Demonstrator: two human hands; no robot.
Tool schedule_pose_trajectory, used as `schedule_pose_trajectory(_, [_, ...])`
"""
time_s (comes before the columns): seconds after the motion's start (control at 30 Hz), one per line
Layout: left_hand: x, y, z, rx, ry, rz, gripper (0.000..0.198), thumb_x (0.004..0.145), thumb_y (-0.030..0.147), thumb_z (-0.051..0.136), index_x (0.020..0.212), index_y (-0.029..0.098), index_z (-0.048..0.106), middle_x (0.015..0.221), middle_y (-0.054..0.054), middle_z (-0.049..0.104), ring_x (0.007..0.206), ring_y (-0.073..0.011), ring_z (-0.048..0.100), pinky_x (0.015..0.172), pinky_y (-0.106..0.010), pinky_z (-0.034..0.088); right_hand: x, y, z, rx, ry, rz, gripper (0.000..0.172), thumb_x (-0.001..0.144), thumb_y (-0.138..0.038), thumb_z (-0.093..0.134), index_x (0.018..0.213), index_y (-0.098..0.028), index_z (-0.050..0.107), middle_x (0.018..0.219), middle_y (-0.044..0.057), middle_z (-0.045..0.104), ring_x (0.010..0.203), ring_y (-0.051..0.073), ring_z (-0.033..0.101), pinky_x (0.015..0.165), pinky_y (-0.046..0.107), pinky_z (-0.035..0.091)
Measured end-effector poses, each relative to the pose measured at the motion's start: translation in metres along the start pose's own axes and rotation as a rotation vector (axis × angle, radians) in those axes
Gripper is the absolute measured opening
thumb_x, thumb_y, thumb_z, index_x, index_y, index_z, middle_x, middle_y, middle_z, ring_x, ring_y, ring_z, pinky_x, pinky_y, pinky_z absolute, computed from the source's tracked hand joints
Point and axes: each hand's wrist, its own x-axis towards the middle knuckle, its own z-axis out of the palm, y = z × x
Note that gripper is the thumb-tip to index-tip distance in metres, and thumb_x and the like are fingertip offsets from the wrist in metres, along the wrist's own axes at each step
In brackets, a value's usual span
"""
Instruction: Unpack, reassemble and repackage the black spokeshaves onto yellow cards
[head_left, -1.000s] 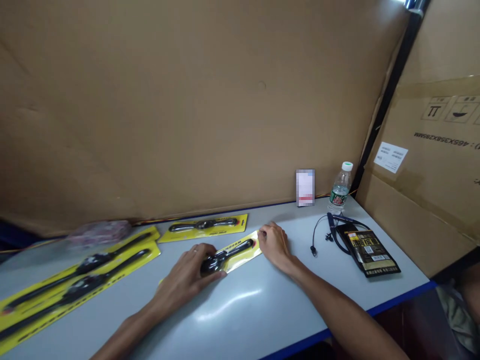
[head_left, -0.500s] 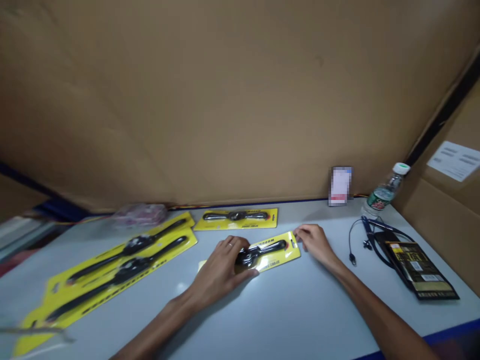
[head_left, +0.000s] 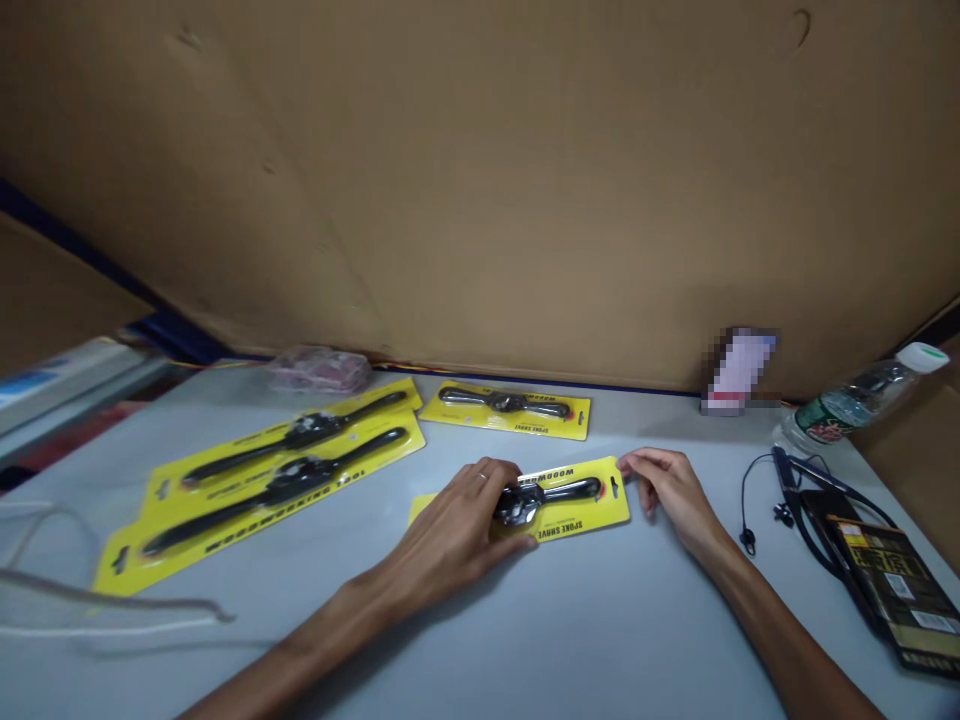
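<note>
In front of me lies a packaged spokeshave (head_left: 574, 490), a black tool under clear plastic on a yellow card. My left hand (head_left: 469, 515) is closed over its left half, thumb along the near edge, hiding part of the tool. At the card's far right corner, my right hand (head_left: 671, 495) has its fingers curled, with the tips pinched at the edge. Another carded spokeshave (head_left: 506, 405) lies flat behind it. To the left, two longer yellow cards with black spokeshaves (head_left: 289, 480) lie slanted and overlapping.
A clear plastic box (head_left: 319, 372) sits at the back left. At the right are a phone (head_left: 739, 372) against the cardboard wall, a water bottle (head_left: 847, 405), neckband earphones (head_left: 787, 490) and a dark packet (head_left: 892, 580). White wire-like strands (head_left: 112, 600) cross the left edge.
The view has shifted, so the items on the table appear moved. Both hands stay at the same packaged spokeshave, which lies slightly more level.
</note>
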Motion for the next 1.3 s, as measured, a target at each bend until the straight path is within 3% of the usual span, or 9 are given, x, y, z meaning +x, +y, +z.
schedule_pose_trajectory(0.6, [-0.004, -0.008, 0.004, 0.043, 0.021, 0.058, 0.044, 0.088, 0.056, 0.068, 0.115, 0.023, 0.059, 0.127, -0.010, 0.063, 0.112, -0.0302, 0.060, 0.096, -0.047, 0.051, -0.002, -0.005, 0.002, 0.042, -0.005, 0.026, 0.029, 0.074, -0.046, 0.067, 0.072, -0.018, 0.071, 0.060, 0.000, 0.063, 0.041, 0.009, 0.044, 0.038, 0.022, 0.034])
schedule_pose_trajectory(0.83, [-0.005, -0.012, 0.006, 0.085, 0.058, 0.088, 0.045, 0.087, 0.057, 0.069, 0.116, 0.024, 0.060, 0.124, -0.009, 0.064, 0.111, -0.0303, 0.060, 0.095, -0.047, 0.051, -0.001, -0.004, 0.000, 0.053, -0.018, 0.037, 0.026, 0.072, -0.044, 0.067, 0.077, -0.018, 0.070, 0.073, 0.002, 0.070, 0.043, 0.008, 0.046, 0.038, 0.022, 0.035])
schedule_pose_trajectory(0.93, [-0.005, -0.011, 0.004, 0.095, 0.058, 0.102, 0.045, 0.088, 0.058, 0.069, 0.116, 0.023, 0.060, 0.125, -0.009, 0.064, 0.111, -0.0303, 0.060, 0.095, -0.047, 0.052, 0.000, -0.002, -0.001, 0.046, -0.052, 0.058, 0.025, 0.069, -0.037, 0.069, 0.085, -0.019, 0.069, 0.062, -0.003, 0.064, 0.042, 0.009, 0.046, 0.037, 0.021, 0.034])
schedule_pose_trajectory(1.03, [-0.005, -0.010, 0.003, 0.109, 0.070, 0.124, 0.045, 0.088, 0.056, 0.069, 0.117, 0.022, 0.059, 0.125, -0.009, 0.064, 0.110, -0.0302, 0.060, 0.094, -0.047, 0.052, 0.000, -0.003, -0.003, 0.026, -0.108, 0.083, 0.021, 0.068, -0.035, 0.068, 0.081, -0.018, 0.069, 0.047, -0.006, 0.055, 0.040, 0.010, 0.046, 0.037, 0.021, 0.033])
schedule_pose_trajectory(1.3, [-0.005, -0.012, 0.005, 0.099, 0.075, 0.144, 0.045, 0.091, 0.058, 0.066, 0.118, 0.023, 0.059, 0.125, -0.009, 0.064, 0.113, -0.0305, 0.060, 0.097, -0.048, 0.050, 0.000, -0.008, -0.006, 0.004, -0.122, 0.060, 0.022, 0.070, -0.037, 0.068, 0.080, -0.018, 0.074, 0.068, 0.001, 0.067, 0.047, 0.010, 0.051, 0.038, 0.021, 0.036])
